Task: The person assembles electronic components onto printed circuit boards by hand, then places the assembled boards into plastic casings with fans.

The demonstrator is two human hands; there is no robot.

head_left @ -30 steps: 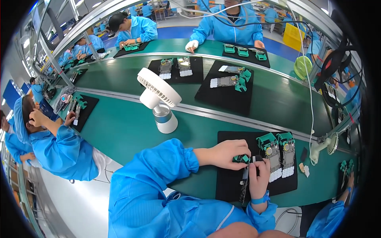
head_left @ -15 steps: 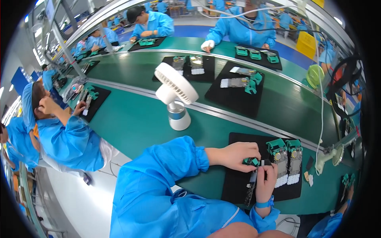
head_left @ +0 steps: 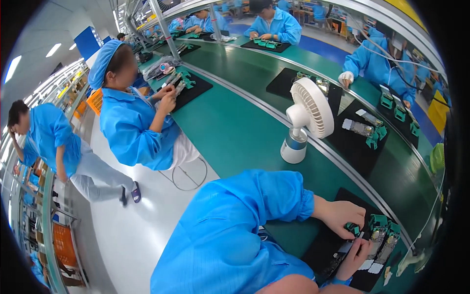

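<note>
Over a black mat [head_left: 317, 249] at the lower right, my left hand [head_left: 341, 218] is closed with its fingertips on a small green plastic fixture [head_left: 352, 228]. My right hand [head_left: 354, 258], just nearer to me, pinches a narrow dark circuit board [head_left: 335, 264] that slants down below the green piece. The fingers hide where board and fixture meet. To the right of my hands lie two more circuit boards [head_left: 389, 246] side by side, each with a green fixture [head_left: 378, 221] at its far end and white pads at its near end.
A white desk fan [head_left: 309, 110] stands on the green bench [head_left: 230, 127] beyond my left arm. Past a metal rail runs a green conveyor carrying black mats with boards [head_left: 359, 128]. A co-worker [head_left: 132, 112] sits at the left; another person [head_left: 63, 142] stands behind.
My view has swung left, so the bench, fan and my hands appear farther right in the picture. Both hands stay together on the fixture and board.
</note>
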